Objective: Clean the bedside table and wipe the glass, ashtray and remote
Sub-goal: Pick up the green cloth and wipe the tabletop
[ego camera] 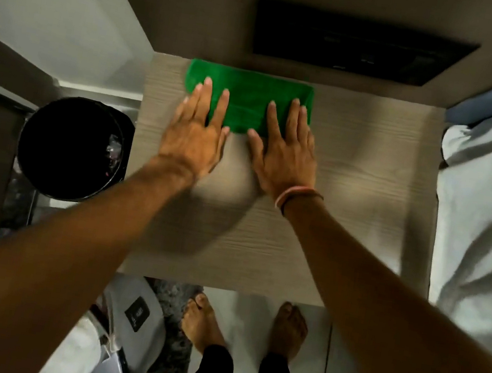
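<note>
A green cloth (249, 99) lies flat on the desk (349, 203). It is folded into a long strip. Its long side runs from 9 o'clock to 3 o'clock, right along the far edge of the desk, close to the wall. One short end points to 9 o'clock and the other to 3 o'clock. The cloth sits toward the 11 o'clock part of the desk top.

Both hands press down on the cloth. The left hand (196, 135) is flat, with its fingers spread and pointing to 12 o'clock. Its fingertips rest on the left end of the cloth. Its grip is released: the fingers are straight and hold nothing. The right hand (282, 153) is flat too, fingers pointing to 12 o'clock, resting on the right half of the cloth. Its grip is also released, with the palm down on the desk and the fingers on the cloth. A pink band (297, 195) is on the right wrist.

The desk top is pale wood with thin lines in it.

At 9 o'clock, beside the desk, stands a round black bin (72, 147). At 3 o'clock is a bed with a white sheet (485, 226). At 12 o'clock a dark flat panel (353, 44) is on the wall. At 6 o'clock two bare feet (205, 323) stand on the floor.
</note>
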